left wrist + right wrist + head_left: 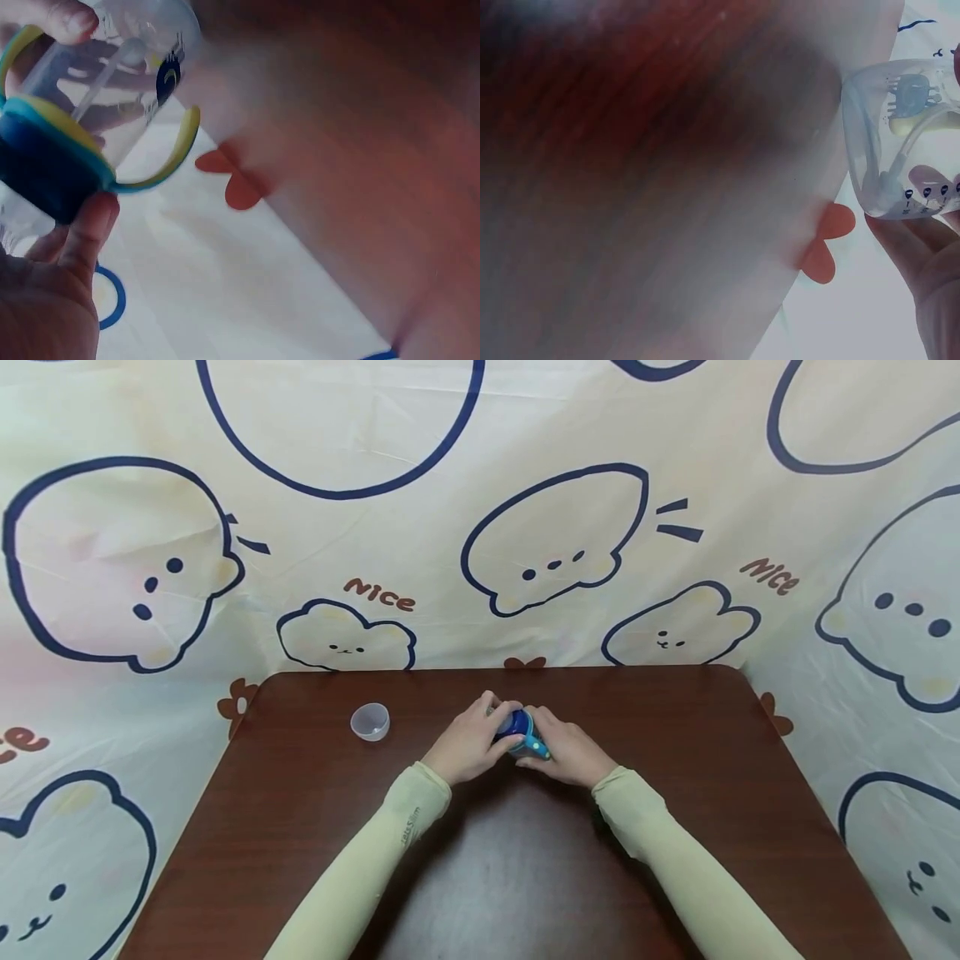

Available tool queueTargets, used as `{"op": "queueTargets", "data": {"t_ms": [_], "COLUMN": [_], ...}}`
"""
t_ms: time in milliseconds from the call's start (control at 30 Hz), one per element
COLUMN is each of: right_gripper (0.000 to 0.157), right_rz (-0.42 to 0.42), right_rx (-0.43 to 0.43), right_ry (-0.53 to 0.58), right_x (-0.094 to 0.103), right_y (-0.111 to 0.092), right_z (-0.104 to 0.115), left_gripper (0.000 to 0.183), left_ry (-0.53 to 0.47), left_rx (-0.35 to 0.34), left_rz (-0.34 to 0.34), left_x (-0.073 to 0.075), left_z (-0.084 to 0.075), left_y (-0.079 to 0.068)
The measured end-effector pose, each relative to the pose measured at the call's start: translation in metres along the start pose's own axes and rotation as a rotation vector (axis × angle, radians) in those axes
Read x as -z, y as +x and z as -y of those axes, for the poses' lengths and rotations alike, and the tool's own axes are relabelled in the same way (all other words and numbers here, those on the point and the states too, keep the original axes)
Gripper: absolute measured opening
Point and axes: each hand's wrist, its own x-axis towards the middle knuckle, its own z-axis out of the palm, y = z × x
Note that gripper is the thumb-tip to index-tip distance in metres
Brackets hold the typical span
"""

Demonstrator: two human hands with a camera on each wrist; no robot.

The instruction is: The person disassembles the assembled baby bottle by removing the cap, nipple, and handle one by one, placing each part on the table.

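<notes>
Both hands are on a clear straw sippy cup (112, 82) with a dark blue collar (513, 724) and two yellow-and-teal handles (184, 146). My left hand (474, 739) grips it by the blue collar, its thumb on the collar's edge in the left wrist view. My right hand (572, 752) holds the clear body. In the right wrist view the cup's rounded base (862, 142) shows, with printed marks on its side and a straw inside. Most of the right hand's fingers are hidden there. Over the table's far half, the cup appears tilted; whether it touches the tabletop I cannot tell.
A small translucent cap or bowl (370, 722) stands on the brown table (300, 827), left of the left hand. The table's far edge lies just beyond the hands. Cream cloth (420, 552) with cartoon outlines hangs behind and at both sides.
</notes>
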Motion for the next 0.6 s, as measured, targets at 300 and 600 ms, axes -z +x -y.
{"op": "queueTargets", "data": {"t_ms": [300,600], "right_gripper": [0.082,0.077], "right_rz": [-0.011,-0.015], "right_rx": [-0.024,0.0], "right_ry": [0.001,0.002], "right_x": [-0.0008,-0.0027], "right_y": [-0.0034,-0.0014], "right_z": [0.0003,-0.0016], "left_gripper": [0.08,0.048], "left_ry": [-0.302,-0.422], "left_rx": [0.171,0.261], "left_rz": [-0.061,-0.05], "left_x": [-0.0015,-0.0087], "left_z": [0.0017,0.0011], "left_y": [0.0011,0.0094]}}
